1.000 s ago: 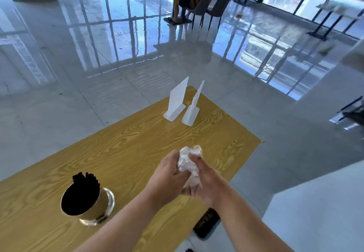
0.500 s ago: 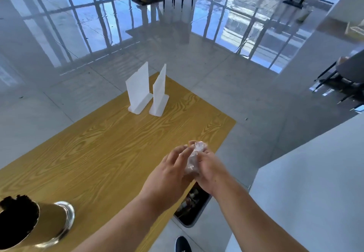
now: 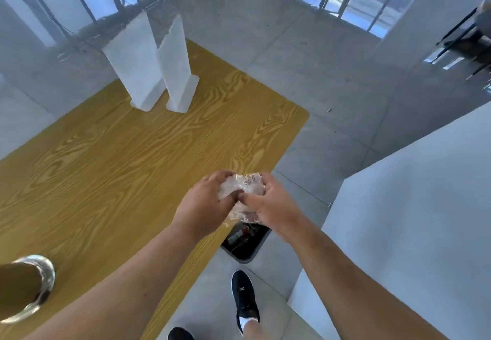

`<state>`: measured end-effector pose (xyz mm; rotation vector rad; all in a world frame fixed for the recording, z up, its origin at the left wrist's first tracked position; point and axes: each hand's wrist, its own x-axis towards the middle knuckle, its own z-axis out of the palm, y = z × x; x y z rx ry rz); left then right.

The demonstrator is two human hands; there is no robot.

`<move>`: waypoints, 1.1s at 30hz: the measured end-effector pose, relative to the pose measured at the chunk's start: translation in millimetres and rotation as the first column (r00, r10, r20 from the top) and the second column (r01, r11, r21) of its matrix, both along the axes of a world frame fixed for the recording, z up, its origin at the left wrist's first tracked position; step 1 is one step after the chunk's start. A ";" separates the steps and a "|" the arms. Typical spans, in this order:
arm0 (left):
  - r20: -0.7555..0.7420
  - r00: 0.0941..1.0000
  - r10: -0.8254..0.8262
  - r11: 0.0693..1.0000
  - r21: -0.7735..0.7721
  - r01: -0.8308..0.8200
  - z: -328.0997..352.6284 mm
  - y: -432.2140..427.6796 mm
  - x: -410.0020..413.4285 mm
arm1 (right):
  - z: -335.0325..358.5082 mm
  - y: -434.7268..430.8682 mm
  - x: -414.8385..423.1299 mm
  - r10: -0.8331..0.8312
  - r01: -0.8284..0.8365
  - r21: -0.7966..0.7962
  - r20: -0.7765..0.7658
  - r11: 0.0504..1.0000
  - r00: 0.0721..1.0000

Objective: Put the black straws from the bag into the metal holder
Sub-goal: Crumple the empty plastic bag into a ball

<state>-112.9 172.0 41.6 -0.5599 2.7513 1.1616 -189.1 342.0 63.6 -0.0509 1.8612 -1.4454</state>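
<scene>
Both hands meeting over the near right edge of the wooden surface [image 3: 111, 169], closed together around a crumpled clear plastic bag [image 3: 243, 189]. Left hand [image 3: 206, 204] curled over the bag's left side, fingers wrapped across the top, thumb pressed into the plastic. Right hand [image 3: 268, 202] gripping the bag's right side, thumb meeting the left thumb near the middle. Bag scrunched into a wad between the palms, a loose tail of plastic hanging below; no telling whether any straws lie inside.

Metal holder [image 3: 25, 288] at the near left corner of the surface, cut off by the left frame edge, only its shiny lower body and flared base showing, well apart from the hands. Mouth of the holder out of view.

Two white upright sign stands [image 3: 155, 63] at the far end of the surface, side by side, bases nearly touching.

Below the hands, on the grey floor [image 3: 332, 105], a dark bin [image 3: 245, 241] just beside the edge of the surface, partly hidden by the bag's tail. Black shoe [image 3: 244, 299] near the bottom, a second shoe toe at the frame edge. White counter [image 3: 411, 220] on the right.
</scene>
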 end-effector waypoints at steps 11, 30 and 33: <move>0.162 0.967 -0.199 0.888 -0.387 0.248 -93.7 11.4 -16.3 | -101.1 75.4 -16.4 -0.167 0.252 0.331 -0.263 0.909 0.950; 0.099 0.985 -0.144 0.840 -0.513 0.174 -124.0 25.0 -37.2 | -396.9 49.3 -10.8 0.378 -0.203 0.769 -0.054 0.606 0.924; 0.092 0.985 -0.144 0.839 -0.517 0.171 -126.3 25.8 -36.8 | -431.9 41.1 -12.5 0.433 -0.173 0.815 -0.104 0.553 0.895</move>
